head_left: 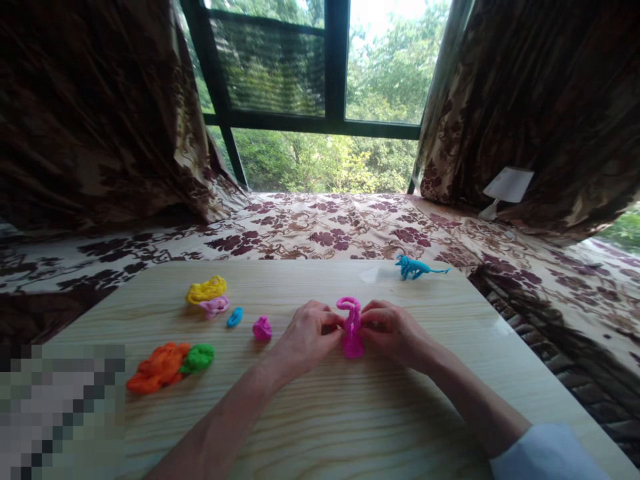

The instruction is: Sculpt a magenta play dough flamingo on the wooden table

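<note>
A pink modelling-clay figure (353, 328) stands upright on the wooden table (320, 427), its top curled over to the left like a hook and its foot spread wider. My left hand (313, 333) pinches it from the left side, thumb and fingers closed at its middle. From the right, my right hand (395, 332) closes its fingertips on the same figure. What lies between the fingertips is partly hidden. A loose pink clay lump (262, 328) rests left of my left hand.
Left on the table lie yellow clay (206, 290), pale pink clay (216, 306), a small blue piece (235, 317), orange clay (159, 367) and green clay (198, 359). A blue clay animal (414, 267) stands at the back right. Beyond are a patterned cloth, curtains and a lamp (507, 185).
</note>
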{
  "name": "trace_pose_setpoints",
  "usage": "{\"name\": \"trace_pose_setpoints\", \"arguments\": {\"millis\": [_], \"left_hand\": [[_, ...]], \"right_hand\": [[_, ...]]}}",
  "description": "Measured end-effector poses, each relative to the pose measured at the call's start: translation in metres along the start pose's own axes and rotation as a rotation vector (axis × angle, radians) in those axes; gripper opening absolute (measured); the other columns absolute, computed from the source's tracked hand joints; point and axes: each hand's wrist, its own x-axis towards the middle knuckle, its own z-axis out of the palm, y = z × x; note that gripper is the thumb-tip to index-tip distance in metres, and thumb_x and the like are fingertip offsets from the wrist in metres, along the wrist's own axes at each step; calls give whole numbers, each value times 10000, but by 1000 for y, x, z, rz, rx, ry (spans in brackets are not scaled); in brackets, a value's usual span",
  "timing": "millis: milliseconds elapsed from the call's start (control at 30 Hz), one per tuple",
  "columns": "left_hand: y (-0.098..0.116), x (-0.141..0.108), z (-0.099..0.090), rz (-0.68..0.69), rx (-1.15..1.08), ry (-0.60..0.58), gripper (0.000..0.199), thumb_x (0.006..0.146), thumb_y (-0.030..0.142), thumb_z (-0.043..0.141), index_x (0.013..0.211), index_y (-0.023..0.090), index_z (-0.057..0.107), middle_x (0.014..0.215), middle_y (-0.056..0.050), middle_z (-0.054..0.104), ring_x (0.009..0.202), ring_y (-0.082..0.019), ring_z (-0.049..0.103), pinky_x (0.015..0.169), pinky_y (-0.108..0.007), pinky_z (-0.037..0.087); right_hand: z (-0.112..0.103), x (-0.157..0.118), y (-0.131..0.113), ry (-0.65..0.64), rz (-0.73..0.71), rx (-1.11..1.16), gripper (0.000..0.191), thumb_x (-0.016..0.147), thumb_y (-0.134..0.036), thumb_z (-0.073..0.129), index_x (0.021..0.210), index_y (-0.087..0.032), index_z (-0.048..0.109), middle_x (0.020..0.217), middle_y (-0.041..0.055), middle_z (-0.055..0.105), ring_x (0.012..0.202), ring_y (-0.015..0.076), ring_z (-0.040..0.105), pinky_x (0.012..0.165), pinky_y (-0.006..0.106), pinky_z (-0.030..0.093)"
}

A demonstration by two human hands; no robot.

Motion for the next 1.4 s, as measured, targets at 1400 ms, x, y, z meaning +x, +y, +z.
{"name": "trace_pose_setpoints", "arguments": {"millis": [1400], "left_hand": [[17,-11,11,5,-147,219,160,781,301,513,871,226,622,917,-32,622,917,-162,547,830,-279,426]], "right_hand": [[-18,0,-20,128,157,555,371,822,-304,505,1186,-237,501,1152,74,558,1002,186,538,801,327,467]]}}
